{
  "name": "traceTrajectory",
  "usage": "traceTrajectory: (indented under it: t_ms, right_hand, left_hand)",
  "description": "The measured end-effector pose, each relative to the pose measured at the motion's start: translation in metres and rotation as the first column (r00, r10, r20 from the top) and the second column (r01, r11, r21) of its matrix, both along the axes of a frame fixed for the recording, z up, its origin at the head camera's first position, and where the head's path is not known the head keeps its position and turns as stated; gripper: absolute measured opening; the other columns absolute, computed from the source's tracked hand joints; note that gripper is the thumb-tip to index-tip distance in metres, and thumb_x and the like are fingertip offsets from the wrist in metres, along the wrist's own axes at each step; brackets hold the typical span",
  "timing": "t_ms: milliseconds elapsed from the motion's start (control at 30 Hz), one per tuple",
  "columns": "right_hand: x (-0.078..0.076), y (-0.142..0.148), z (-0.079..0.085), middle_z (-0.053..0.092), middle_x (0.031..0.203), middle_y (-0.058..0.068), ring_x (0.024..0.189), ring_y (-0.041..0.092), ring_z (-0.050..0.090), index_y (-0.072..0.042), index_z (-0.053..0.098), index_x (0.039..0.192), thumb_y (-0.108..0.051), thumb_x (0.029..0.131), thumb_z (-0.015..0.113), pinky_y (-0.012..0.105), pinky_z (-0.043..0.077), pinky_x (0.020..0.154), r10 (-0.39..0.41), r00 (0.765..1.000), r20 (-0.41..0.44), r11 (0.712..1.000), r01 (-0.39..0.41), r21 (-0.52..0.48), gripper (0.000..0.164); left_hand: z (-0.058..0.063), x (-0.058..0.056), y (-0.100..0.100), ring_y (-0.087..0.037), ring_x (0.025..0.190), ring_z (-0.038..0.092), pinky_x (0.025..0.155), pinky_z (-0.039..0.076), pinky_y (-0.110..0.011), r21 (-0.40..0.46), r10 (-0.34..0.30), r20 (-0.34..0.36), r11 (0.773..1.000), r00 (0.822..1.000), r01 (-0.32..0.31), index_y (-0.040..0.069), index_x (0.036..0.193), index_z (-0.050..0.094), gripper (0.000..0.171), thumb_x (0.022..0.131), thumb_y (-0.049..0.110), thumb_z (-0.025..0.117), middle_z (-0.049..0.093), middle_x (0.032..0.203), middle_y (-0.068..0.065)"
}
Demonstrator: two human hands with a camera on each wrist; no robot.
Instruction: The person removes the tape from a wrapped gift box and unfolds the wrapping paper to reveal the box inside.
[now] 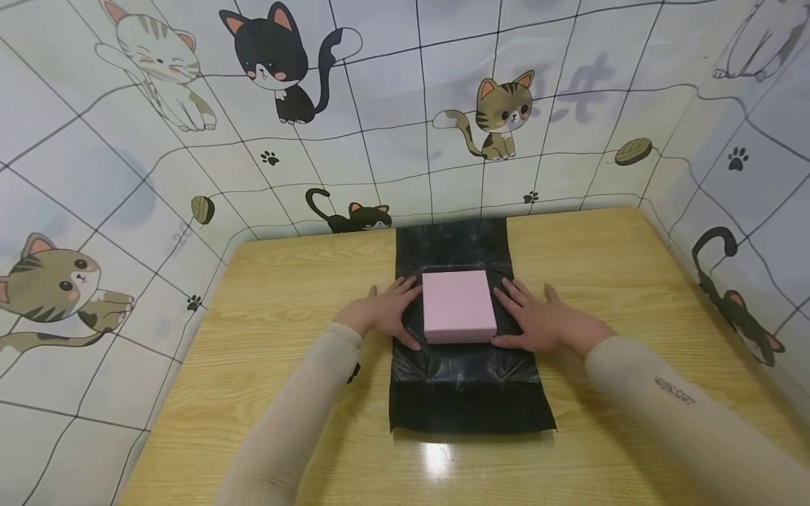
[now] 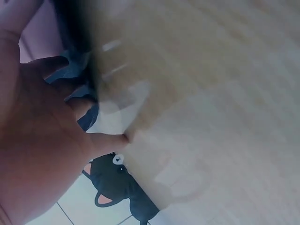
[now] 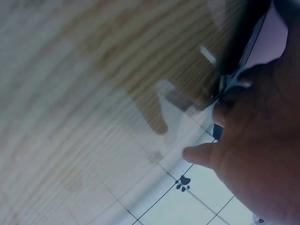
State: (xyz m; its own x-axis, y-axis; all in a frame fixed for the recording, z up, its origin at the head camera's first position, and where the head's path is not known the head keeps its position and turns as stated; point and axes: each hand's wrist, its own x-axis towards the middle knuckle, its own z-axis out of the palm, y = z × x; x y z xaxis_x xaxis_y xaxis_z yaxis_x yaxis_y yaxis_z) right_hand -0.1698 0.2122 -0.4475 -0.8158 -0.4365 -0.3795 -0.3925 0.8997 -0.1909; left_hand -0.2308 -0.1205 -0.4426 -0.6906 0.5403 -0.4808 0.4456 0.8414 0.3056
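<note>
A square pink box (image 1: pixel 458 301) sits on a black plastic sheet (image 1: pixel 468 407) spread lengthwise on the wooden table. On the box's left side my left hand (image 1: pixel 384 309) rests with fingers spread, fingertips on the black plastic close to the box. My right hand (image 1: pixel 536 320) mirrors it on the right side, its fingers spread and its thumb near the box's front corner. In the left wrist view the left hand (image 2: pixel 47 126) lies palm toward the table, over the dark plastic (image 2: pixel 75 77). The right wrist view shows the right hand (image 3: pixel 255 140) in the same way.
The glossy wooden table (image 1: pixel 285 295) extends to both sides of the sheet. A wall covering (image 1: pixel 392 91) printed with cats and lines rises behind and at both sides. A small dark thing (image 1: pixel 354 372) shows beside the left sleeve.
</note>
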Motion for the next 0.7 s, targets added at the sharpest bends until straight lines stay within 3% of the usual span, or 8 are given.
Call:
traceTrajectory:
  t_ms: [133, 267, 500, 700]
  right_hand:
    - [-0.014, 0.002, -0.001, 0.008, 0.179, 0.024, 0.166, 0.046, 0.009, -0.008, 0.018, 0.171, -0.067, 0.104, 0.052, 0.085, 0.005, 0.122, -0.01, 1.0, 0.002, 1.0, 0.01, -0.029, 0.096]
    - [-0.029, 0.004, -0.004, 0.009, 0.178, 0.025, 0.165, 0.047, 0.011, -0.007, 0.021, 0.17, -0.053, 0.11, 0.049, 0.086, 0.007, 0.121, -0.02, 1.0, 0.023, 0.999, 0.021, -0.035, 0.081]
    - [-0.043, -0.002, -0.008, 0.008, 0.179, 0.022, 0.166, 0.043, 0.013, -0.006, 0.02, 0.17, -0.049, 0.112, 0.044, 0.086, 0.007, 0.121, -0.064, 0.998, -0.018, 0.998, 0.064, -0.024, 0.076]
    - [-0.039, -0.006, -0.009, 0.008, 0.179, 0.024, 0.166, 0.043, 0.011, -0.004, 0.02, 0.17, -0.049, 0.112, 0.045, 0.085, 0.007, 0.122, -0.115, 0.993, -0.02, 0.993, 0.114, -0.015, 0.078]
  left_hand:
    - [0.008, -0.012, 0.004, -0.031, 0.17, -0.001, 0.129, 0.011, -0.075, 0.025, 0.047, 0.016, 0.999, 0.999, -0.047, 0.018, 0.172, 0.02, 0.084, 0.102, 0.028, 0.065, 0.007, 0.182, -0.005]
    - [0.008, -0.02, 0.009, -0.029, 0.17, 0.003, 0.129, 0.012, -0.075, -0.013, 0.086, -0.004, 0.996, 0.996, -0.086, 0.018, 0.172, 0.024, 0.073, 0.102, 0.007, 0.042, 0.011, 0.182, -0.003]
    - [0.0, -0.021, 0.011, -0.028, 0.169, 0.01, 0.128, 0.014, -0.076, -0.058, 0.132, -0.095, 0.989, 0.987, -0.137, 0.019, 0.171, 0.027, 0.068, 0.105, 0.01, 0.043, 0.012, 0.182, 0.0]
    - [-0.009, -0.014, 0.009, -0.025, 0.169, 0.01, 0.128, 0.017, -0.075, -0.074, 0.153, -0.14, 0.984, 0.978, -0.165, 0.022, 0.172, 0.024, 0.066, 0.109, 0.016, 0.044, 0.011, 0.182, 0.001]
